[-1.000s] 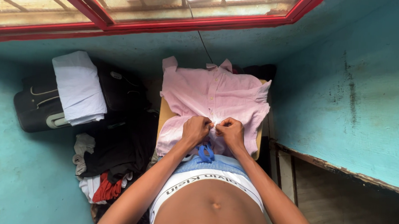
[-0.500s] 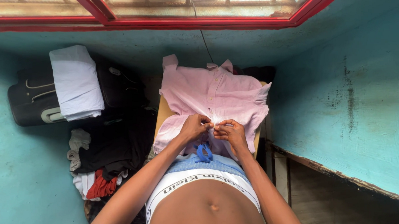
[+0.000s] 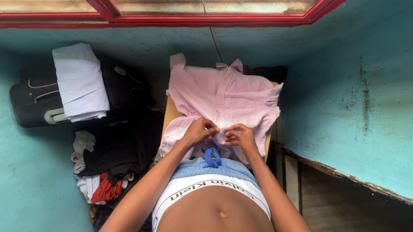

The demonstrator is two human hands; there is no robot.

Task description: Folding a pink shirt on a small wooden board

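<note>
Pink button shirt, front placket, pinched in both my hands.

Far left of my grip, a folded white cloth [image 3: 80, 82] is lying over a black suitcase [image 3: 35, 103]. My left hand [image 3: 199, 131] and right hand [image 3: 240, 136] are pinching, fingertips closed, the lower front of the pink shirt [image 3: 222, 95], which is lying spread on a tan board [image 3: 170, 113] just ahead of me. Right of my grip, a teal wall [image 3: 361, 92] is standing.

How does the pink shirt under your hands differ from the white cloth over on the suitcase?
The pink shirt is spread open and flat on a small table; the white cloth is folded into a compact stack on a black suitcase. Both hands, left and right, pinch the shirt's front; nothing touches the white cloth. Both are light fabric.
</note>
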